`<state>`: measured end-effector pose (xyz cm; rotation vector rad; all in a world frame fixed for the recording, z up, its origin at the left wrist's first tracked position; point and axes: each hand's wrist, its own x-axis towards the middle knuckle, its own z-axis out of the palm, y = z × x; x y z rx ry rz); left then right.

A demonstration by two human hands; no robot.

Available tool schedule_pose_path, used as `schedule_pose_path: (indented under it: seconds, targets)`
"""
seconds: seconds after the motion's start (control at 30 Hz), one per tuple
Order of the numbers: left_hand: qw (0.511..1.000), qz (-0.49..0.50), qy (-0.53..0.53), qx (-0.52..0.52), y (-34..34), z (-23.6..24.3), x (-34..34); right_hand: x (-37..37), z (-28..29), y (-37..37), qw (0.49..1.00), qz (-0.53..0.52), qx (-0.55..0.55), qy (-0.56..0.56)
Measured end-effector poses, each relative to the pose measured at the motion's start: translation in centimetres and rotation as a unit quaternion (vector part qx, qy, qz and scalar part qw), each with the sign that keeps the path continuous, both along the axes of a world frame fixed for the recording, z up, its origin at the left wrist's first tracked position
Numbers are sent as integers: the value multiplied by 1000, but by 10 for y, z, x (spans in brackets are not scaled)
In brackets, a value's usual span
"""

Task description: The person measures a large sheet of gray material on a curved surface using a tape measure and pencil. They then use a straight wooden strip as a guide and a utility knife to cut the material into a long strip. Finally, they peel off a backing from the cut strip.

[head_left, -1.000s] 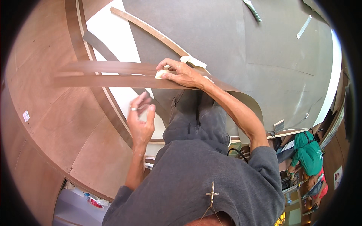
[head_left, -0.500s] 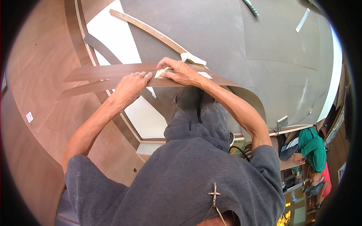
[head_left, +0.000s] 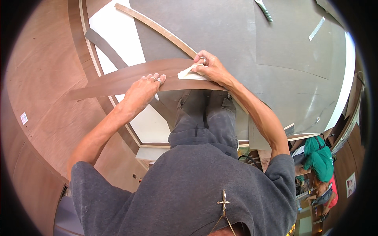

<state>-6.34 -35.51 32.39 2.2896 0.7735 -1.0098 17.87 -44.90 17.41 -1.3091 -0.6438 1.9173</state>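
Observation:
A long, thin brown veneer sheet (head_left: 118, 84) lies across in front of my waist, its left end split into two flaps. My left hand (head_left: 143, 91) grips it near the middle, fingers over the top and a ring on one finger. To its right, my right hand (head_left: 212, 70) pinches a cream strip (head_left: 185, 72) that looks like tape or backing paper. The strip is lifted and folded back from the sheet. Under it shows a white patch (head_left: 193, 77) on the brown surface. My right hand and forearm hide the sheet's right part.
A curved wooden strip (head_left: 157, 31) lies on the grey surface (head_left: 220, 27) beyond my hands. White panels (head_left: 118, 35) are at the left. Farther right lie a green-handled tool (head_left: 264, 11) and a pale strip (head_left: 316, 28). A person in green (head_left: 319, 157) works at the lower right.
My right hand has moved right and slightly away with the cream strip, which now stands lifted off the sheet. My left hand has shifted slightly right, and the sheet's flaps have moved.

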Motion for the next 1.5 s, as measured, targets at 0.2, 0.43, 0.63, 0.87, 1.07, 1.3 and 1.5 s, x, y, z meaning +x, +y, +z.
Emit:
schedule_pose_path:
  seconds: [0.2,0.43,0.63,0.87,1.07,1.3,1.5]
  targets:
    - [1000,-13,-26,3,-5,-1,6,27,-6,-14,1000,-6,-4,-9]
    - [1000,-3,-30,-8,-7,3,0,44,2,-15,999,21,5,-48]
    - [1000,7,-22,-5,-11,7,-1,56,2,-22,998,25,-1,-61]
    - [999,20,-35,-5,-16,4,-5,78,0,-30,998,0,-38,-45]
    - [999,16,-32,-11,-20,-1,-5,94,-5,-42,996,6,-50,-75]
    - [998,17,-54,-5,-23,-6,-13,104,-15,-56,995,-31,-77,-58]
    - [999,19,-45,-13,-25,-5,-17,120,-17,-68,992,-40,-97,-66]
